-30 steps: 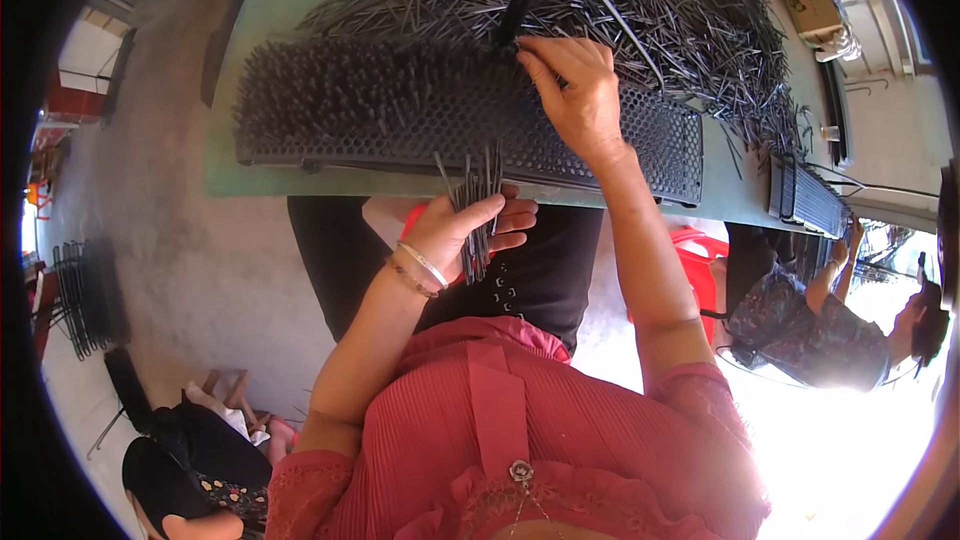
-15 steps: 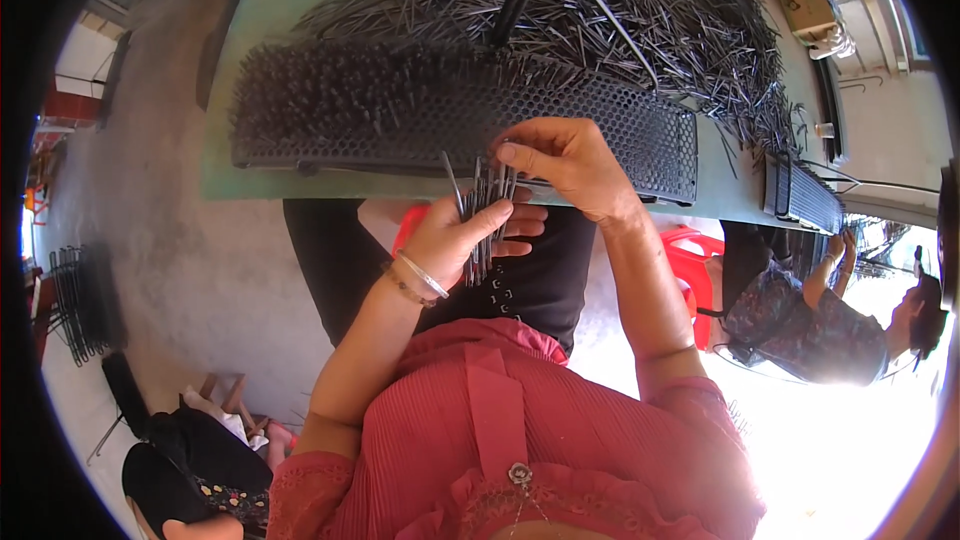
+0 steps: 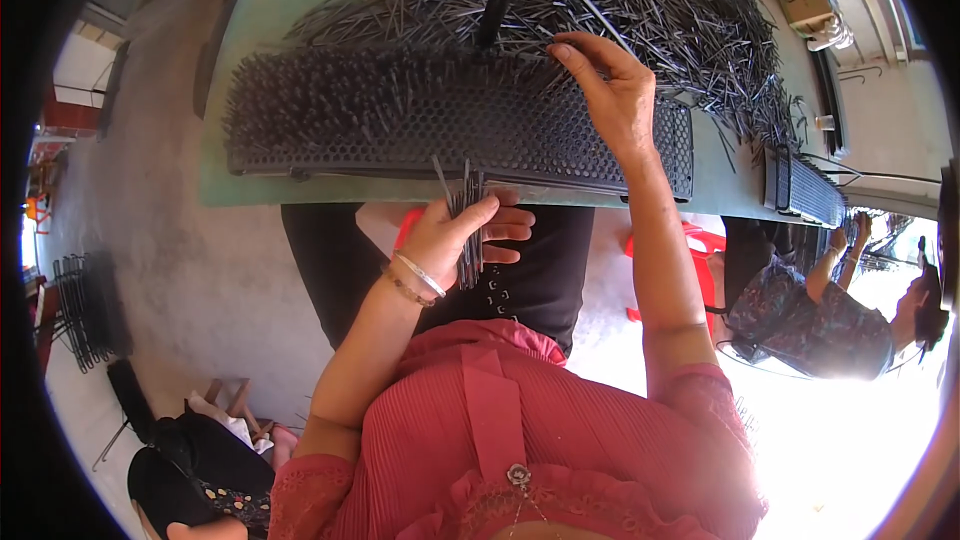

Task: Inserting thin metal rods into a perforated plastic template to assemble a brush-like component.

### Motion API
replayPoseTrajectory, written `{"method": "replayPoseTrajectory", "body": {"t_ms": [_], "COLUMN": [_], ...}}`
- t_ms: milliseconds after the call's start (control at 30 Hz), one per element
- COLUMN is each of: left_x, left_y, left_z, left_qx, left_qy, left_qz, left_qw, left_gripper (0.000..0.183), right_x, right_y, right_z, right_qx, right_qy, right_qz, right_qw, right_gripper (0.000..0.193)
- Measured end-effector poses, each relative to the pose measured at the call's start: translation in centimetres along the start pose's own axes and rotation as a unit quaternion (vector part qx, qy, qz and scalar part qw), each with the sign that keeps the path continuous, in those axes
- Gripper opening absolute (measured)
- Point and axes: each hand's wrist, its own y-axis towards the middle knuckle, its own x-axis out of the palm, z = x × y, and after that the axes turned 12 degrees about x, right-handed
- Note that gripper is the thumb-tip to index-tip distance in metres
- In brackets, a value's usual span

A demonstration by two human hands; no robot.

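Note:
My left hand (image 3: 455,235) is wrapped round a bundle of thin dark sticks (image 3: 469,197), in front of the table's near edge. The sticks stand roughly upright, with one leaning out to the left. Above the far side of a black perforated rack (image 3: 560,145), my right hand (image 3: 618,105) has thumb and fingertips brought together. What they pinch is too small to make out. Dark upright pieces (image 3: 310,105) crowd the rack's left part, while bare round holes show toward its right end.
A large heap of loose dark sticks (image 3: 640,10) covers the far part of the green table (image 3: 235,50). A black post with braces (image 3: 500,0) rises behind the rack. Another person (image 3: 815,325) works at the right beside a similar rack (image 3: 800,190). Someone else sits at lower left.
My right hand has left the bundle in my left hand and moved up and right, to the rack's far side. My left hand keeps the bundle, shifted slightly left.

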Motion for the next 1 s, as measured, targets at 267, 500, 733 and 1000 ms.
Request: {"method": "replayPoseTrajectory", "body": {"t_ms": [267,500,733,1000], "left_x": [-0.4,-0.4,-0.2,-0.8], "left_y": [0.1,0.0,0.0,-0.1], "left_z": [-0.3,-0.4,-0.1,-0.4], "left_qx": [-0.007,-0.011,-0.013,0.004], "left_qy": [-0.007,-0.015,-0.002,0.011], "left_qz": [-0.002,0.009,0.016,-0.006], "left_qw": [1.000,1.000,1.000,1.000], "left_gripper": [0.033,0.033,0.032,0.033], "right_x": [0.8,1.4,2.4,2.5], "right_y": [-0.1,-0.5,-0.9,-1.2], "right_z": [0.4,-0.1,0.8,-0.1], "right_qx": [-0.061,-0.077,-0.015,-0.068], "right_qy": [-0.029,-0.048,0.026,-0.059], "right_qz": [0.010,0.032,0.082,0.072], "right_qw": [0.998,0.995,0.996,0.993], "right_gripper": [0.018,0.017,0.017,0.016]}}
